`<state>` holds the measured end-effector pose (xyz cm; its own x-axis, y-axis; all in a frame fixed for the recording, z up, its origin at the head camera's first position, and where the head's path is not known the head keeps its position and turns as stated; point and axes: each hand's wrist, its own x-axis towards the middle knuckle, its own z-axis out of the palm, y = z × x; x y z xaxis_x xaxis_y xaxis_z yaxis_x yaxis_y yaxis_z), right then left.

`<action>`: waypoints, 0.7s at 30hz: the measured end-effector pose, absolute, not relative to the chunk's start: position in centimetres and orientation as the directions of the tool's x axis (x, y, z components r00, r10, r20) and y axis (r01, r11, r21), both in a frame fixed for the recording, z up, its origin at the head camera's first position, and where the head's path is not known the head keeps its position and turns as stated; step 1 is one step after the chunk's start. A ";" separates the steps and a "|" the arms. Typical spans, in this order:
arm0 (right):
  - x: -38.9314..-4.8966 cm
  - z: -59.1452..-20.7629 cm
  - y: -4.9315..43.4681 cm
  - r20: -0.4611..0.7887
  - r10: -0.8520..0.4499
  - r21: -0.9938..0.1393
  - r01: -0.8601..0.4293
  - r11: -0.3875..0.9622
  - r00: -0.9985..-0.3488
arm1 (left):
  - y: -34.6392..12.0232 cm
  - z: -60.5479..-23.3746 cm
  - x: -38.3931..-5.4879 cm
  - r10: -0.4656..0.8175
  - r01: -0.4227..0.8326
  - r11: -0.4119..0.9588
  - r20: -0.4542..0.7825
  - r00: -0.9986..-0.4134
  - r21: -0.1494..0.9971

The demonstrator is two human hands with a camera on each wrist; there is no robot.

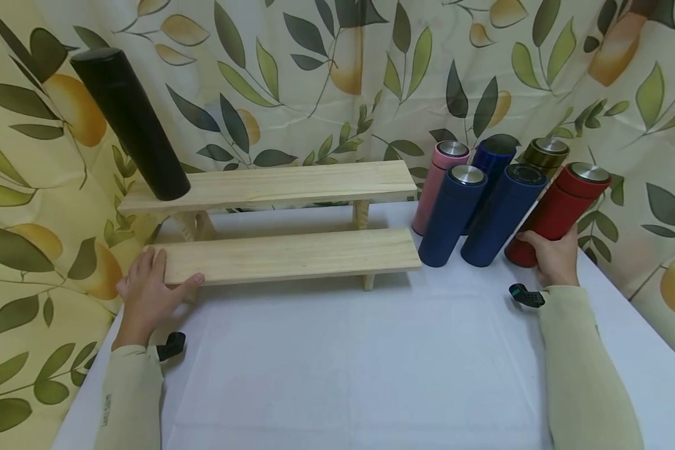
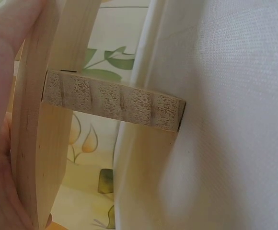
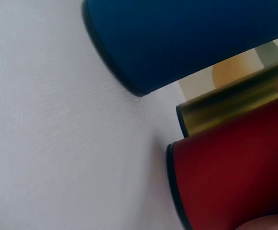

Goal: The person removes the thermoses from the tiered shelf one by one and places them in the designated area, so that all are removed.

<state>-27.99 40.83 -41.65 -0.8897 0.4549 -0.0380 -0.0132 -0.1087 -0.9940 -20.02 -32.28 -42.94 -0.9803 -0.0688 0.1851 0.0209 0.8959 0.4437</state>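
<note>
At the left, my left hand (image 1: 149, 294) grips the end of the lower board of a pale wooden two-level stand (image 1: 292, 255). The left wrist view shows the board (image 2: 31, 143) against the palm, with a short wooden leg (image 2: 115, 100) reaching down to the white cloth. Over at the right, my right hand (image 1: 554, 253) holds a red thermos bottle (image 1: 562, 203) with a steel lid, low on its body. In the right wrist view the red bottle's base (image 3: 215, 167) is close over the cloth, beside a gold bottle (image 3: 225, 110) and a blue one (image 3: 177, 43).
A black bottle (image 1: 132, 125) stands on the upper board's (image 1: 292, 182) left end. Left of the red bottle are a pink bottle (image 1: 439, 187), dark blue bottles (image 1: 452, 215) and a gold bottle (image 1: 545, 157). A leaf-patterned curtain (image 1: 326, 81) hangs behind the white-covered table (image 1: 349, 369).
</note>
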 end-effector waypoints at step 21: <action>-27.6 -42.9 40.4 -0.031 0.427 -0.999 0.014 -0.044 -0.904 | -32.2 -42.9 -19.8 -0.067 0.037 0.887 0.207 -0.976 0.461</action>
